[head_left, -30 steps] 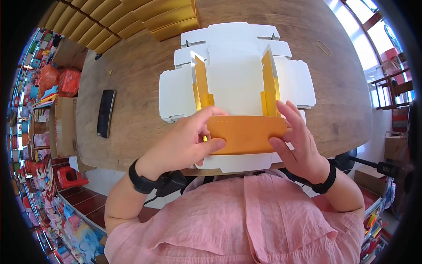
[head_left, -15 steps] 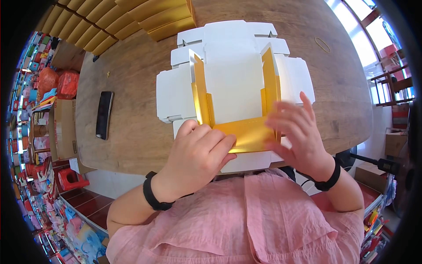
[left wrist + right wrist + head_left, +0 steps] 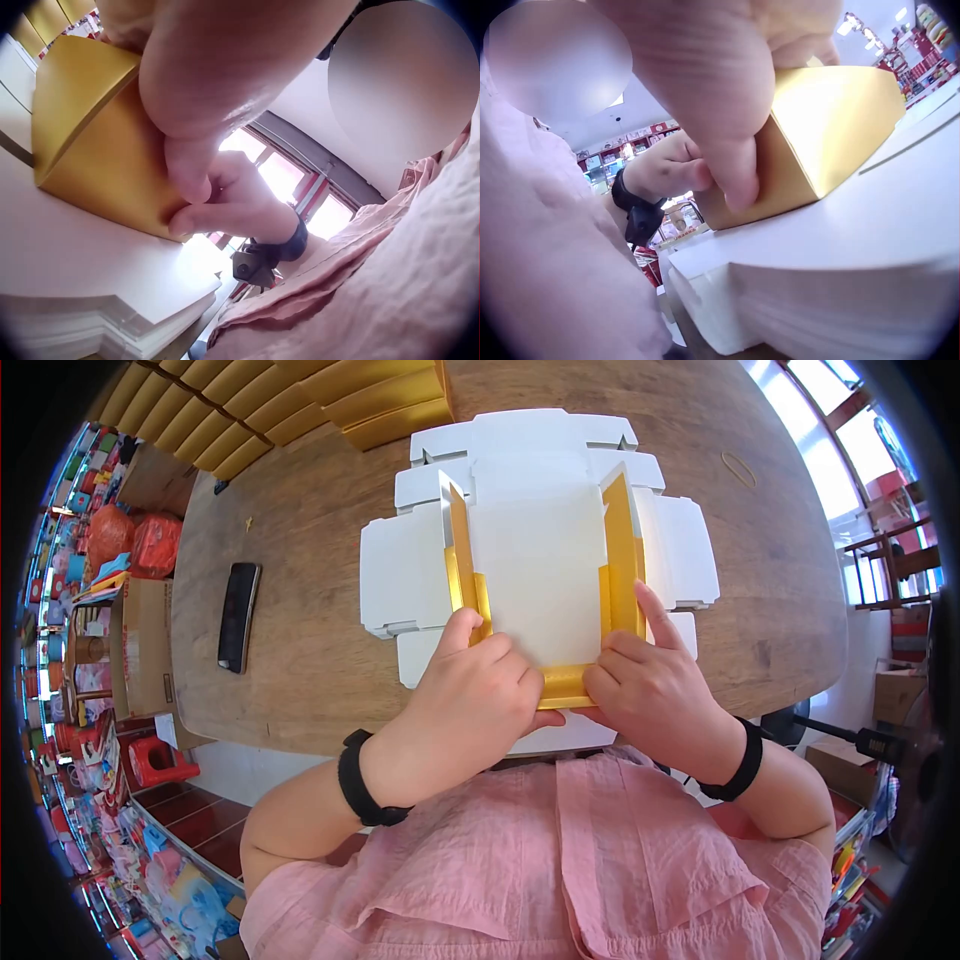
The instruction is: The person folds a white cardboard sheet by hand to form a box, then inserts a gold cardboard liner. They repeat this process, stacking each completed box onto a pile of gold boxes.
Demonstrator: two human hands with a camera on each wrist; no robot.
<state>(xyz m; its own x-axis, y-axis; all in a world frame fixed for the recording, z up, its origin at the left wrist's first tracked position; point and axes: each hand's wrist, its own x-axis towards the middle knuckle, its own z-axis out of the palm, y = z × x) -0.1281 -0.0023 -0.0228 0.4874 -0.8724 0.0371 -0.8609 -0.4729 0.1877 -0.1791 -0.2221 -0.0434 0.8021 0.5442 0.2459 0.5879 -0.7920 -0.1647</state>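
Observation:
A part-folded cardboard box point(image 3: 563, 686), gold outside and white inside, sits at the table's near side with its two side walls standing up. My left hand point(image 3: 475, 688) grips the left part of the near wall, fingers curled over the top edge. On the right part, my right hand point(image 3: 655, 682) holds the same wall, its index finger raised along the right side wall. Both thumbs press the outer face, as the left wrist view shows on the gold wall point(image 3: 112, 169) and the right wrist view on the box corner point(image 3: 799, 161). Between the hands a short gold strip shows.
Under the box lies a stack of flat white box blanks point(image 3: 675, 550). Rows of gold boxes point(image 3: 390, 405) stand at the far left of the wooden table point(image 3: 310, 560). A phone point(image 3: 239, 618) lies at left, a rubber band point(image 3: 738, 468) at far right.
The near wall, earlier a broad gold panel facing up, is now folded inward to a narrow strip. Both hands have turned over its top edge, and the right hand has come back onto it.

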